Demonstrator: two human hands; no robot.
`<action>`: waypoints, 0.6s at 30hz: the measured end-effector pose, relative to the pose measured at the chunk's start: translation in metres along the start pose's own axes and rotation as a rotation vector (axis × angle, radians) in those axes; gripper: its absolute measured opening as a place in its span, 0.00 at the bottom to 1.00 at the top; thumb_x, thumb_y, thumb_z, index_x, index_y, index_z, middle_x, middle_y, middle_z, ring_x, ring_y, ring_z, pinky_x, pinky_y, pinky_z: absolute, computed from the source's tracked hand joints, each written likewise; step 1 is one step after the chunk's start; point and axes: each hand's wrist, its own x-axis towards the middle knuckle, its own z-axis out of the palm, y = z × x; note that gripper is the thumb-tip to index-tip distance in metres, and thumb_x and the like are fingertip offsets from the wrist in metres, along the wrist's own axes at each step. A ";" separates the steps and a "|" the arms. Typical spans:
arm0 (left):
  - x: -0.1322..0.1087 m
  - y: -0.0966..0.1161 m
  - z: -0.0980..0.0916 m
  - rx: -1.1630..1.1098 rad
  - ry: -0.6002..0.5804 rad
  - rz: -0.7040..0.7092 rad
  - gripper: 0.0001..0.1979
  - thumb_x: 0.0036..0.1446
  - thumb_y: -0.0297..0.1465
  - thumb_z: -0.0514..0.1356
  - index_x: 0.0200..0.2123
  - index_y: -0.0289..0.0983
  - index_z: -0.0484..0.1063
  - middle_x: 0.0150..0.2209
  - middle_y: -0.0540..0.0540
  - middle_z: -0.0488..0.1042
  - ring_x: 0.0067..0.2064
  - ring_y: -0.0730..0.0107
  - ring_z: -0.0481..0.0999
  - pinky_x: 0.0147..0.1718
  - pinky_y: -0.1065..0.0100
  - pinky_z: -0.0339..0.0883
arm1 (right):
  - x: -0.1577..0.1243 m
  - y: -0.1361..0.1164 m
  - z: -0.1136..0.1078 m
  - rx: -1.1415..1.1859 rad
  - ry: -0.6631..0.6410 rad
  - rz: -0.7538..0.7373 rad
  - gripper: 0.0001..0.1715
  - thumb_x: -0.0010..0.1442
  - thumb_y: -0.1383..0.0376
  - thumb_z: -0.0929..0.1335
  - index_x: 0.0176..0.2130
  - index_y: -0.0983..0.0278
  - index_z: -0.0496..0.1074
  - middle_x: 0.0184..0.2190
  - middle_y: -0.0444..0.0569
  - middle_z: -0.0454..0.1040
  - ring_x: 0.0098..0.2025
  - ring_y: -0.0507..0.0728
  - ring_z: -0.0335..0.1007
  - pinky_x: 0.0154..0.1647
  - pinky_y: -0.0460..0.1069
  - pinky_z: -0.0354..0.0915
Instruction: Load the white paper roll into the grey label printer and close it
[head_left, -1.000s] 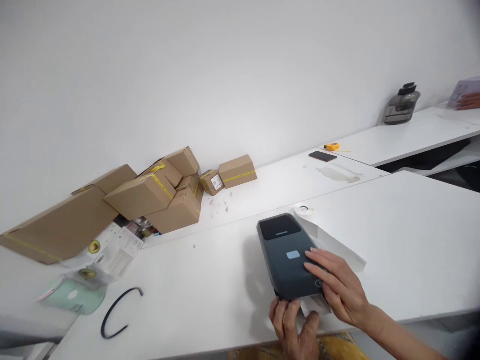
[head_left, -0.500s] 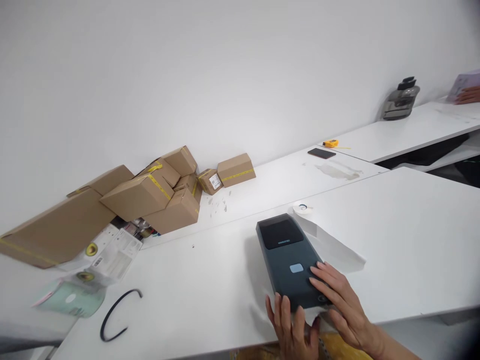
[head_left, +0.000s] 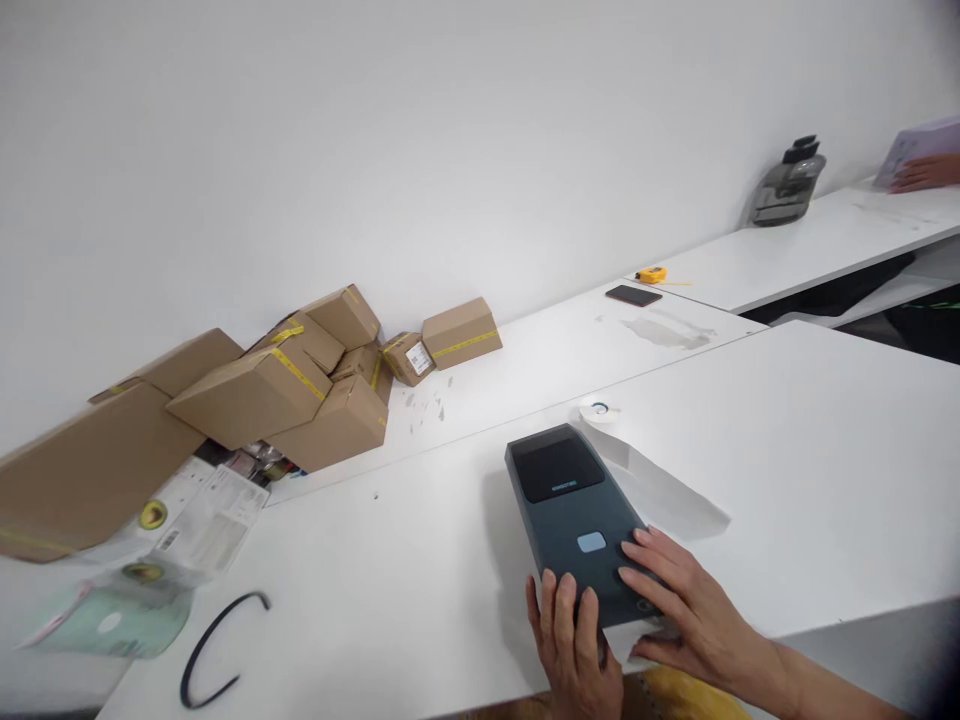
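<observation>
A dark teal oblong box [head_left: 564,515] with a black panel and a small light-blue rectangle lies on the white table. My left hand [head_left: 577,640] grips its near left corner, fingertips on the top face. My right hand [head_left: 694,610] rests over the near right edge, fingers on top and thumb below at the near end. Right of the box is a roll of white tape or labels [head_left: 599,410], with a wide white strip [head_left: 660,485] trailing towards me.
Cardboard boxes [head_left: 247,395] are piled at the left by the wall. Plastic packets [head_left: 112,620] and a black curved band [head_left: 196,655] lie nearer. Further off are a phone [head_left: 634,296], a yellow tape measure [head_left: 651,275], a bottle [head_left: 787,185] and another person's hand [head_left: 926,173].
My left hand has shifted up slightly, with its fingers further onto the box's top. My right thumb has moved to the near end. The camera view has moved a little.
</observation>
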 end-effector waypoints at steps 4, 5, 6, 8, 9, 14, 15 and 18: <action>0.005 0.001 0.001 0.032 0.007 0.044 0.14 0.62 0.21 0.56 0.50 0.33 0.74 0.49 0.37 0.77 0.65 0.54 0.67 0.62 0.49 0.65 | 0.004 0.001 -0.004 0.013 -0.015 -0.023 0.31 0.63 0.54 0.71 0.59 0.68 0.67 0.57 0.59 0.69 0.71 0.64 0.49 0.74 0.59 0.46; 0.005 0.001 0.002 0.032 0.007 0.040 0.15 0.61 0.20 0.56 0.49 0.33 0.74 0.49 0.38 0.77 0.65 0.54 0.67 0.62 0.49 0.65 | 0.004 0.000 -0.003 0.017 -0.016 -0.020 0.29 0.64 0.55 0.70 0.58 0.69 0.67 0.57 0.59 0.69 0.72 0.64 0.48 0.74 0.59 0.45; 0.004 0.001 0.002 0.030 0.009 0.035 0.15 0.61 0.19 0.56 0.49 0.33 0.74 0.49 0.38 0.77 0.65 0.54 0.67 0.62 0.49 0.65 | 0.004 0.000 -0.003 0.022 -0.017 -0.013 0.28 0.64 0.56 0.70 0.58 0.69 0.67 0.57 0.60 0.68 0.72 0.64 0.47 0.74 0.59 0.45; 0.003 0.001 0.002 0.020 0.009 0.029 0.16 0.61 0.19 0.55 0.50 0.33 0.73 0.49 0.38 0.76 0.65 0.54 0.67 0.61 0.50 0.66 | 0.001 0.000 0.001 0.041 -0.004 -0.001 0.28 0.65 0.56 0.69 0.59 0.69 0.67 0.57 0.60 0.68 0.72 0.65 0.48 0.74 0.60 0.45; 0.002 0.001 0.002 0.014 0.006 0.030 0.16 0.61 0.19 0.55 0.50 0.32 0.73 0.49 0.37 0.76 0.65 0.54 0.67 0.61 0.50 0.67 | 0.000 0.000 0.003 0.054 0.006 0.003 0.28 0.66 0.56 0.68 0.59 0.69 0.66 0.57 0.60 0.68 0.72 0.65 0.48 0.74 0.60 0.46; 0.010 0.001 -0.006 -0.004 -0.041 0.037 0.17 0.60 0.20 0.56 0.52 0.32 0.72 0.49 0.37 0.76 0.66 0.55 0.65 0.60 0.52 0.67 | -0.003 -0.002 0.004 0.090 0.017 0.041 0.33 0.64 0.55 0.69 0.62 0.67 0.63 0.57 0.59 0.69 0.70 0.65 0.51 0.72 0.61 0.50; 0.012 0.003 -0.009 -0.004 -0.056 0.029 0.18 0.61 0.20 0.55 0.53 0.33 0.72 0.50 0.37 0.76 0.65 0.55 0.65 0.59 0.53 0.68 | -0.001 -0.004 0.002 0.088 0.013 0.063 0.34 0.63 0.55 0.70 0.63 0.66 0.63 0.57 0.58 0.69 0.70 0.64 0.52 0.72 0.60 0.51; 0.019 0.013 -0.021 0.014 -0.055 -0.012 0.14 0.62 0.22 0.56 0.50 0.34 0.74 0.50 0.36 0.75 0.61 0.54 0.69 0.55 0.54 0.69 | 0.005 -0.015 -0.009 0.123 -0.023 0.144 0.41 0.61 0.49 0.70 0.64 0.65 0.61 0.61 0.59 0.67 0.70 0.65 0.53 0.70 0.60 0.55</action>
